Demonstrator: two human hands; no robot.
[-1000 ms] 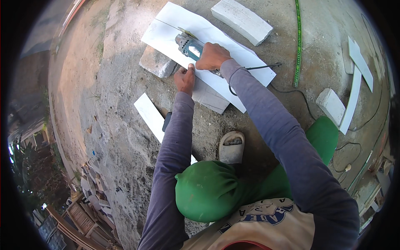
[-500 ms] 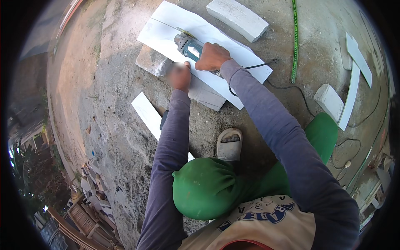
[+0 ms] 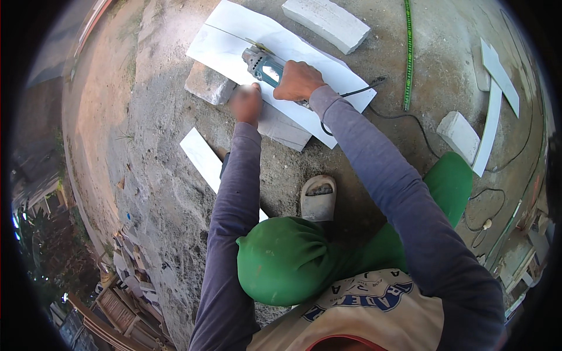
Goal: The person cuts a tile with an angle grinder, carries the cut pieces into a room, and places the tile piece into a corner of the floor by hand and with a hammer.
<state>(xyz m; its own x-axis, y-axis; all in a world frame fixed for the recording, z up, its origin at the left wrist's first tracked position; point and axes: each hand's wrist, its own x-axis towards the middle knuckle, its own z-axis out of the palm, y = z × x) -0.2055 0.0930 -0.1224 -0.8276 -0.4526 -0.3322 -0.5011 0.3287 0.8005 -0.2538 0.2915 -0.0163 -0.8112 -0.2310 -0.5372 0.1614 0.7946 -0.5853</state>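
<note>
My right hand (image 3: 298, 81) is wrapped round the body of a teal and grey angle grinder (image 3: 270, 71), whose disc meets the top of a large white tile (image 3: 328, 76). A thin dark line runs across the tile from its far left edge to the disc. At the tile's near edge my left hand (image 3: 247, 105) is closed, its thumb lying on the white surface; its other fingers are blurred. Beneath the tile, a stone block (image 3: 209, 85) and a pale block (image 3: 284, 127) stick out on the near side.
A whitish block (image 3: 328, 23) lies beyond the tile. The grinder's black cord (image 3: 404, 115) trails right, past a green tape-like strip (image 3: 408, 58), another block (image 3: 459, 136) and white strips (image 3: 493, 126). A white offcut (image 3: 202, 158) lies by my left forearm; my sandalled foot (image 3: 319, 199) is nearby.
The whole view has shifted slightly. Against the tile, the grinder has slid a little to the right along the dark line. My left hand keeps its place at the tile's edge.
</note>
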